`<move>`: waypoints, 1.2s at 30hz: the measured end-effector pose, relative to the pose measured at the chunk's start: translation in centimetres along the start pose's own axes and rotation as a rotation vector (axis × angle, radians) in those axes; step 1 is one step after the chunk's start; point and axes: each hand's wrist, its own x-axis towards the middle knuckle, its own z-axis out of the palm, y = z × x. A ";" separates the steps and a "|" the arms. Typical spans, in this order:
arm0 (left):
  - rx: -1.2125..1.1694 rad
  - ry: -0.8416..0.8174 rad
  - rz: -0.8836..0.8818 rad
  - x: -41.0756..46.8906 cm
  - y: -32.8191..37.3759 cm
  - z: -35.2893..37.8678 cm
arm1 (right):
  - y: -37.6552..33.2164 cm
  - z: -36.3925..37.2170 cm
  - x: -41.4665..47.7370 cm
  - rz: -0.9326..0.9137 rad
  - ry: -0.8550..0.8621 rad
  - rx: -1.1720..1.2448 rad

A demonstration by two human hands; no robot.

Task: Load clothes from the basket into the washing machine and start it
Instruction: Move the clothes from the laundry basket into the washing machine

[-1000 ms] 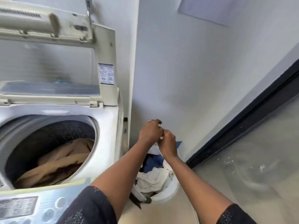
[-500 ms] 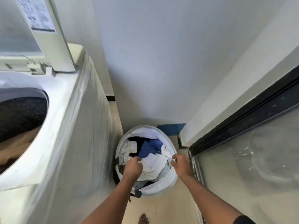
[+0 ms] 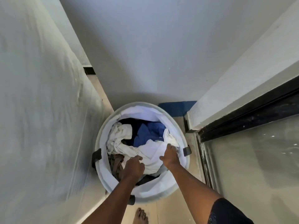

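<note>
**Both hands deep in the laundry basket**

Down on the floor, the round white basket [image 3: 103, 160] stands in the corner where the wall meets the door frame, just beside the plastic-wrapped side of the washing machine [image 3: 40, 110]. From my remote seat I see both bare arms reaching into it. My left hand [image 3: 133, 167] is curled shut, fingers pinching the near edge of a white garment [image 3: 150, 152] that lies on top of the heap. My right hand [image 3: 169, 156] clamps the same white cloth at the basket's right rim. Blue clothing [image 3: 148, 133] shows toward the far side, brown fabric [image 3: 117, 164] at the near left. A bare foot [image 3: 141, 215] rests on the floor beside the basket's near edge.
</note>
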 end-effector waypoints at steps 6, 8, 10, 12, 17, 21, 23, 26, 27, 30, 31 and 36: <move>-0.034 -0.032 -0.049 1.8 -1.5 2.3 | 0.5 3.7 4.1 0.193 0.114 0.308; -0.044 -0.040 -0.051 1.6 -1.7 2.7 | 0.6 4.0 4.6 0.251 0.170 0.408; -0.058 -0.045 -0.057 1.3 -2.0 2.7 | 0.5 3.7 4.8 0.353 0.220 0.617; -0.074 -0.044 -0.059 0.8 -1.9 2.6 | 0.3 3.4 5.2 0.530 0.220 0.842; -0.119 -0.027 -0.069 0.8 -2.4 1.7 | -0.4 3.3 5.9 0.563 0.095 0.885; -0.127 -0.014 -0.065 0.8 -2.4 1.4 | 0.8 3.1 5.2 0.412 0.140 0.886; -0.128 -0.010 -0.061 0.7 -2.3 1.4 | 0.5 2.6 4.0 0.280 0.200 0.722; -0.101 -0.014 -0.063 0.0 -1.9 1.4 | -0.6 2.2 1.6 0.109 0.274 0.571; -0.087 -0.014 -0.063 -0.5 -1.7 1.3 | -1.1 2.0 0.7 0.069 0.270 0.560; -0.083 -0.027 -0.054 -2.0 -0.1 0.8 | -3.0 1.1 -2.4 -0.049 0.215 0.499; -0.096 -0.036 -0.045 -2.5 0.6 0.6 | -3.7 0.8 -3.4 -0.101 0.210 0.478; -0.208 0.189 0.093 -4.7 3.1 -0.7 | -6.5 -3.1 -7.6 -0.292 0.234 0.427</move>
